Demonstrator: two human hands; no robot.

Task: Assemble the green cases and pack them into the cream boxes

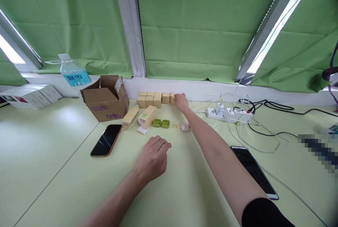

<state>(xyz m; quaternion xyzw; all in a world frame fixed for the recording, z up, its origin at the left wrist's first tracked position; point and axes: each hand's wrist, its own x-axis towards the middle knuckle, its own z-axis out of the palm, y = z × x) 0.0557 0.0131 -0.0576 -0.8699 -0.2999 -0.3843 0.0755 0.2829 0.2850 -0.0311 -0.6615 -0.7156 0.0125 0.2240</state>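
My right hand (181,102) reaches to the back of the table, its fingers closed on a small tan box (172,99) at the right end of a row of similar boxes (149,100). Nearer to me, my left hand (154,156) hovers over the table with its fingers curled; whatever they may hold is hidden. Between the hands and the row lie an opened tan carton (148,117), a flattened carton piece (130,117), two green trays (161,123), small yellowish pieces (176,126) and a pale pink item (185,128).
An open cardboard box (108,103) and a water bottle (74,73) stand at the back left, beside white boxes (33,96). A phone (106,140) lies left, a tablet (253,170) right. A power strip (229,114) with tangled cables occupies the back right.
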